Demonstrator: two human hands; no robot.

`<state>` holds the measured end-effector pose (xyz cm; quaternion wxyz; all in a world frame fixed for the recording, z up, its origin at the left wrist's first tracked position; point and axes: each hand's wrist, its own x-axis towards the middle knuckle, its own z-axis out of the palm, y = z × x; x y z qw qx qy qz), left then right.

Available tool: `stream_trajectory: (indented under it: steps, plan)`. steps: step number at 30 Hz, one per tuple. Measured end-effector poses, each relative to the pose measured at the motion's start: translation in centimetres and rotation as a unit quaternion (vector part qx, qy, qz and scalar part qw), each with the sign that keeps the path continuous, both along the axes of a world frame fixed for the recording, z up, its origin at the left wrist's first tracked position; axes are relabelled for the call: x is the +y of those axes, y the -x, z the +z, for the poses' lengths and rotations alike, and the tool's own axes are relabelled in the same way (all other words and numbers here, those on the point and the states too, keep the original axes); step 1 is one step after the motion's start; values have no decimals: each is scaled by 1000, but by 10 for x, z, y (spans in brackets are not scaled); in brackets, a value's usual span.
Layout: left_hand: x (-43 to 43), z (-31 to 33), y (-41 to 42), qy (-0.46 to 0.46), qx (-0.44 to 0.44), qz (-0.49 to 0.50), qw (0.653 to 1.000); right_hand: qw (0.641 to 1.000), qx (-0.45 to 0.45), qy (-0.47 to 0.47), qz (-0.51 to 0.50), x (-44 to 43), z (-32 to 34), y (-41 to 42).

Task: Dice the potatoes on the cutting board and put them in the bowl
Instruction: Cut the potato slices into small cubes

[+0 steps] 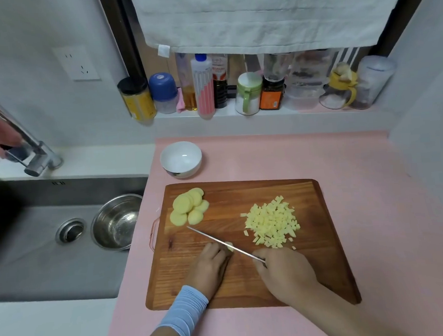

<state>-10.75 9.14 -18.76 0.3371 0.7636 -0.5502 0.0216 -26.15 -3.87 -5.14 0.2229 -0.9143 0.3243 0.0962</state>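
Looks roughly half done. Wooden cutting board [328, 265] at lower centre of frame. Carries a heap of diced potato [272, 227] at its centre right, well apart from a fan of uncut potato slices [189, 210] at its upper left corner. Nothing yet in the white bowl [181, 157], just above the board's upper left edge. Leaves all the transfer to do, plus dicing those slices.

Mid-cut, by the look. Right hand [284, 271], lower centre-right: fingers curled round the knife [221, 240] handle, handle itself hidden. Blade diagonal, up-left from that hand, tip just below the slices. Left hand [209, 267], just left of the right one: fingers bent down over a small potato piece [229, 246], pinning it to the board, right beside the blade. Can't tell how much of that piece remains, mostly hidden under the fingers.
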Motion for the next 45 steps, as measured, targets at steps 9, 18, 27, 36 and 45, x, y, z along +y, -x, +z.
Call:
stream_trajectory:
  steps: [9,18,27,36,45]
  plan:
    - [-4,0,-6,2,-2,-25,1000,1000,10,9,1,-5,-5,5]
    - [-2,0,-5,26,-6,-15,1000,997,48,-57,-7,-17,-18,-10]
    - [0,0,-1,10,-29,8,999,999,16,-21,31,-16,-11,-2]
    - [0,1,0,33,-17,9,999,999,22,-11,36,-10,-6,5]
    - [-1,-2,-2,49,0,14,999,995,58,-78,-6,-8,-12,-12]
